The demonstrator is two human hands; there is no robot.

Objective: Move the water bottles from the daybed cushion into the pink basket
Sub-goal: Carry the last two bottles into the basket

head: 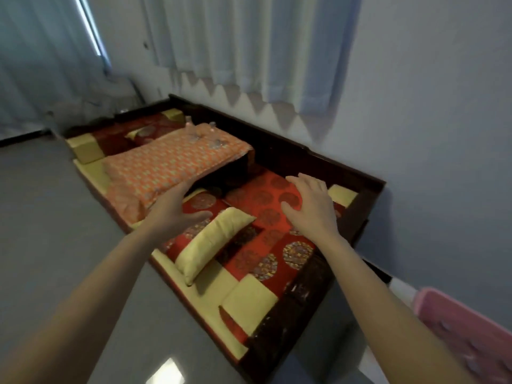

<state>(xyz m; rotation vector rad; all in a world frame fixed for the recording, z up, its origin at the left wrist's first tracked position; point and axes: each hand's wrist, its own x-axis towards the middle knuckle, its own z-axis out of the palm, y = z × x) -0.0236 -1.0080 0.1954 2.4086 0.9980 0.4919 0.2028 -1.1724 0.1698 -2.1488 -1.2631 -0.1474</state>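
Observation:
Several clear water bottles [213, 141] lie on the far end of the orange patterned cushion [166, 164] on the low daybed; they are small and blurred. The pink basket [468, 331] shows only in part at the lower right edge, on the floor beside the daybed. My left hand [177, 209] is stretched out over the near edge of the orange cushion, fingers apart, holding nothing. Over the red patterned cushion hovers my right hand [307, 206], also spread and empty. Both hands are well short of the bottles.
The dark wooden daybed frame [357, 173] runs along the wall. A yellow bolster pillow [213, 242] lies between my arms, with more red and yellow cushions [116, 139] at the far end. White curtains [249, 51] hang above. Grey floor [55, 217] lies to the left.

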